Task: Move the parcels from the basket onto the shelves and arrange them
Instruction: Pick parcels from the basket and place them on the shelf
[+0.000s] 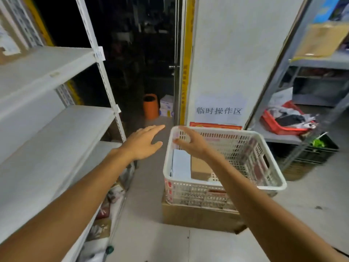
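Fingers (156,128) apart, empty: left hand (143,143), right hand (190,143) near basket (273,173); maybe two parcels (181,164) inside; shelves (47,137) left.

My left hand (145,142) is stretched out with straight fingers above the floor (147,186), between the white shelves (47,140) and the basket (198,193). My right hand (190,142) is over the far left corner of the basket, fingers loosely bent and holding nothing. Inside lie a white parcel (181,163) and a brown parcel (200,167) side by side. The basket stands on a cardboard box (198,216).
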{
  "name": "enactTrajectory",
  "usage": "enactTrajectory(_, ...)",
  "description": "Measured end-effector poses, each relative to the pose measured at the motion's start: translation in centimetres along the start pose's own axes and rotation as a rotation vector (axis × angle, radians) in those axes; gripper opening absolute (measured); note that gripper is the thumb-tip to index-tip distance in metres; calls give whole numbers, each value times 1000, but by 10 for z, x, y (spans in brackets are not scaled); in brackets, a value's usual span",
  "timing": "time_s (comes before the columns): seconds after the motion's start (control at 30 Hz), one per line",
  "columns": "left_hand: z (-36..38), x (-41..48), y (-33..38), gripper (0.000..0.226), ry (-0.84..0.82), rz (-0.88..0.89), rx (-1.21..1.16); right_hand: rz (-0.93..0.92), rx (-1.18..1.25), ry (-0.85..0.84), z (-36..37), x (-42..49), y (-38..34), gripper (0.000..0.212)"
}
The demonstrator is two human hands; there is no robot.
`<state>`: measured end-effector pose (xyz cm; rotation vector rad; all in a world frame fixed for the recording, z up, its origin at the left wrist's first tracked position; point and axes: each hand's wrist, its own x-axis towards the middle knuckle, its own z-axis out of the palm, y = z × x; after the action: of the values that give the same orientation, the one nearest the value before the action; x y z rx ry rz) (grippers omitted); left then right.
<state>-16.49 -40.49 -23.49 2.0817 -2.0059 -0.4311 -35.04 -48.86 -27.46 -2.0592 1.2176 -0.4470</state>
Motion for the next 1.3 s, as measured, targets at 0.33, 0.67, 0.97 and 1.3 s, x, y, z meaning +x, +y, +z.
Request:
enactTrajectory(0.33, 137, 107, 4, 61, -235, 63, -135, 240, 38, -3, -3, 12, 131, 60)
enactTrajectory(0.67, 217, 224, -26, 56, -431, 44, -273, 499, 84, -100, 2, 93, 219, 63)
enactTrajectory(0.97, 297, 277, -46, 54, -579, -23, -236, 689, 178, -179, 25, 132, 302, 58)
enactTrajectory(1.3, 388, 331, -54, 51, -531, -178, -290, 736, 223, -313, 62, 195, 422, 52)
